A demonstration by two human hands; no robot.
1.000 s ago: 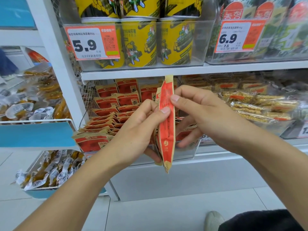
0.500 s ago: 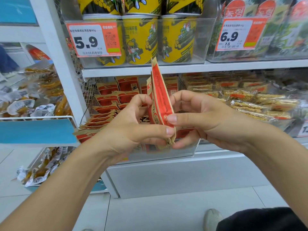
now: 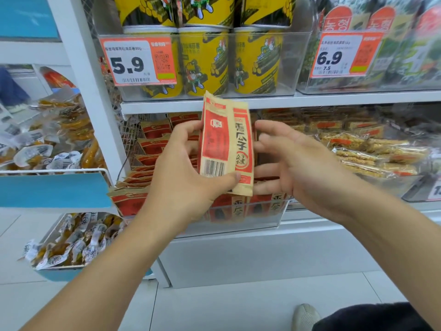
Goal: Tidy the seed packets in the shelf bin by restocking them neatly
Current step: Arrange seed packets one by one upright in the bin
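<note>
Head view: the packets are now turning broadside to the camera, where half a second ago they were showing only a thin red edge pinched between both hands. The left hand is gripping them alone, thumb across the bottom by the barcode, fingers behind. The right hand is coming off, fingers spread and relaxed just beside the right edge, holding nothing. That probably means the bundle is being squared and faced before going back. The packets are hanging upright above the clear bin, in front of the shelf. They are looking flat, tan-edged and red-panelled, with one back and one front showing.
</note>
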